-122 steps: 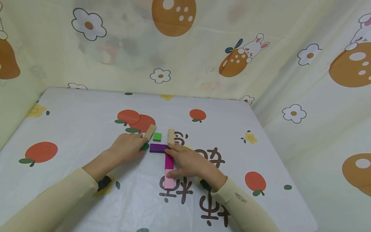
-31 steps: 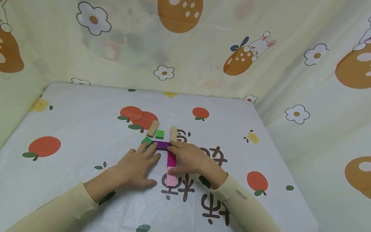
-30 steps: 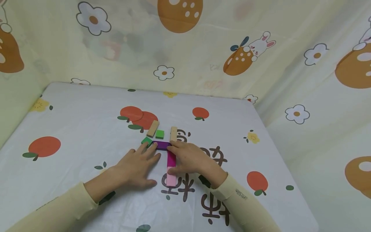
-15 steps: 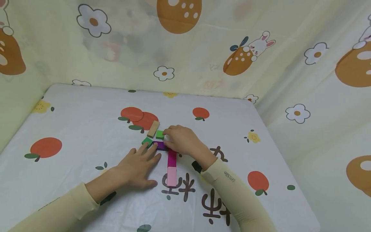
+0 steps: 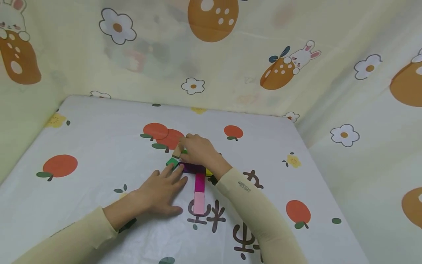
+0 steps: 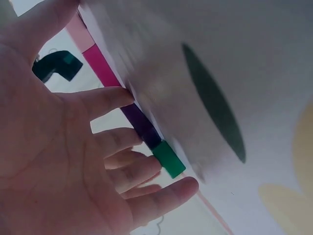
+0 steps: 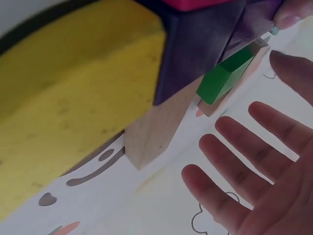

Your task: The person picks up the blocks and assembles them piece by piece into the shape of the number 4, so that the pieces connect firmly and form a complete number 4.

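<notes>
In the head view my left hand [image 5: 159,194] lies palm down with fingers spread, its fingertips at the dark green block [image 5: 172,161] and the purple block [image 5: 188,167]. My right hand [image 5: 199,150] reaches over the bright green block [image 5: 185,151], fingertips beside a plain wooden block [image 5: 177,151]. The right wrist view shows its fingers extended and apart from the blocks, nothing gripped. Another wooden block [image 7: 161,127] stands against the purple piece there, hidden by my hand from the head. A magenta block [image 5: 199,182] and a pink block [image 5: 199,203] form a line towards me.
A yellow block [image 5: 208,172] with a curved edge shows partly under my right wrist. The blocks lie on a white tablecloth [image 5: 108,128] printed with fruit and dark lettering. A patterned curtain [image 5: 158,66] hangs behind the table and along its sides.
My right hand has left the purple and magenta blocks and moved forward and left, over the bright green block. Earlier my left hand let go near the wooden block; it now rests at the dark green one.
</notes>
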The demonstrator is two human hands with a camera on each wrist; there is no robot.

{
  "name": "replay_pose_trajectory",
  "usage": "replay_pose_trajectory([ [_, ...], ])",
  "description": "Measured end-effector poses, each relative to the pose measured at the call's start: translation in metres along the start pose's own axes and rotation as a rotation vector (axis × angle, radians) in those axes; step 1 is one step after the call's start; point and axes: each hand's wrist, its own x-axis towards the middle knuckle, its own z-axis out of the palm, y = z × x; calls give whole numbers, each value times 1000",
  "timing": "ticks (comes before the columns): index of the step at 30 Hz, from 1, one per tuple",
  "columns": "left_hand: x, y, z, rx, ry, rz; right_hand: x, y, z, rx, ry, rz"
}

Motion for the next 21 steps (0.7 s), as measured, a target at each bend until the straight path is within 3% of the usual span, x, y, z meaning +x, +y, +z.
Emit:
replay_pose_trajectory([
  [12,1,1,-1,-13,-13,-3,13,3,4,58,-95,8],
  [21,1,0,-2,7,-20,-15,11,5,1,60,-101,26],
])
